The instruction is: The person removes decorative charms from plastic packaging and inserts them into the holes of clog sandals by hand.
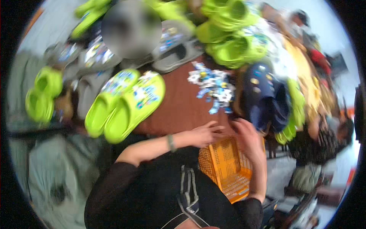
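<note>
A brown table [179,107] carries many things: a pair of lime-green foam clogs with colourful charms [124,103] at 9 o'clock, a heap of small blue and white charms [213,86] near the centre, dark navy clogs [265,95] at 3 o'clock, more green clogs [228,34] at 12 o'clock. The picture is blurred. The left hand [204,133] lies flat at the table edge, its grip spread, fingers pointing toward 3 o'clock. The right hand [248,137] is just beside it, curved above an orange plastic basket with holes [228,168]; I cannot tell its grip. The basket sits at 5 o'clock, below the table edge, its long axis going from 11 to 5 o'clock.
</note>
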`<state>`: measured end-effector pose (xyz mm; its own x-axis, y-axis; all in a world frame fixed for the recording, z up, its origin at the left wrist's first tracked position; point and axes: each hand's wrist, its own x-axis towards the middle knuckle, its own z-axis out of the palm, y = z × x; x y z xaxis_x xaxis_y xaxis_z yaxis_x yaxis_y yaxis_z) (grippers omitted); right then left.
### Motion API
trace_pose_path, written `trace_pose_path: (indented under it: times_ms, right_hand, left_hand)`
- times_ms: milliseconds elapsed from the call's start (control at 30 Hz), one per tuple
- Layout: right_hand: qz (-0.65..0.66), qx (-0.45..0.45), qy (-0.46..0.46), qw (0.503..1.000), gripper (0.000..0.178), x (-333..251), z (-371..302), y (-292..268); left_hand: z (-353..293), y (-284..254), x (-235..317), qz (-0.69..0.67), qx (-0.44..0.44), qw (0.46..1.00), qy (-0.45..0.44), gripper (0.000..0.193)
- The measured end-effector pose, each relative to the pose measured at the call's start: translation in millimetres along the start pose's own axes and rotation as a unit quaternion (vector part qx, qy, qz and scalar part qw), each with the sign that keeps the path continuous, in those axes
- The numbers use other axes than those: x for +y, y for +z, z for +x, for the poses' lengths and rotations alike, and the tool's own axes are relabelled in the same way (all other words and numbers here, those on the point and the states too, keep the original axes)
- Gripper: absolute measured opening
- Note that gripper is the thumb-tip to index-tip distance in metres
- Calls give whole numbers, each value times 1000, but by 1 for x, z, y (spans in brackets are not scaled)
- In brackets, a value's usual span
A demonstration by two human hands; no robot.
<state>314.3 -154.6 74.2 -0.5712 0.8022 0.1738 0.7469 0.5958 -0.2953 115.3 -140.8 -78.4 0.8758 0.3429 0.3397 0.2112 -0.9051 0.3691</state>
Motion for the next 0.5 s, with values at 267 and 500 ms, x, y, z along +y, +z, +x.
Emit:
trace_pose_path:
  times_ms: [267, 500]
  right_hand:
    - [-87, 33, 61, 994, 56, 2, 23, 141]
    - [-170, 135, 147, 965, 44, -6, 72, 163]
  left_hand:
    - [-117, -102, 34, -268, 44, 941, -204, 32]
    - [-167, -125, 60, -281, 224, 852, -381, 23]
